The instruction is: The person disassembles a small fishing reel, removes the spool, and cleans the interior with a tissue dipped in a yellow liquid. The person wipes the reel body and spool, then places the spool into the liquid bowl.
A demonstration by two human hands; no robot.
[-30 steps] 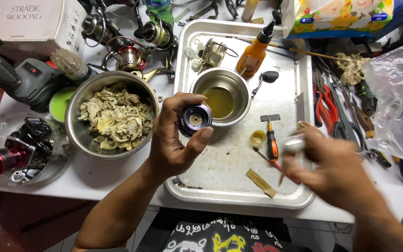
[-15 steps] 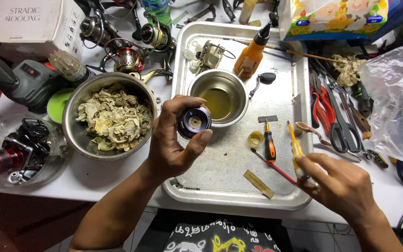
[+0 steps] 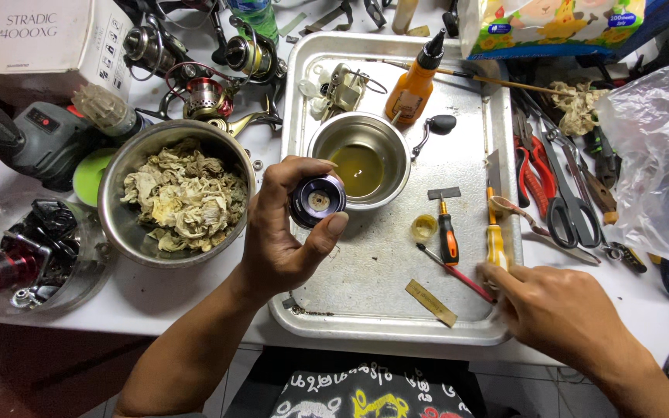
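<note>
My left hand [image 3: 280,232] holds a small dark round reel part [image 3: 317,201] between thumb and fingers, its open end facing up, above the left side of a metal tray [image 3: 396,310]. My right hand [image 3: 563,313] rests at the tray's lower right corner, fingertips touching the tip of a thin red-handled brush [image 3: 454,272] and just below a yellow-handled screwdriver [image 3: 495,240]. It grips nothing I can see. A black and orange screwdriver [image 3: 447,232] lies beside them.
On the tray stand a steel bowl of yellowish oil [image 3: 358,159], an orange squeeze bottle [image 3: 413,85] and a small yellow cap [image 3: 424,226]. Left of the tray sits a steel bowl of soiled rags [image 3: 176,193]. Fishing reels [image 3: 203,97], scissors and pliers [image 3: 559,193] crowd the table.
My right hand has laid the yellow-handled screwdriver and the red brush on the tray and drawn back toward the lower right corner. My left hand keeps the reel part almost still.
</note>
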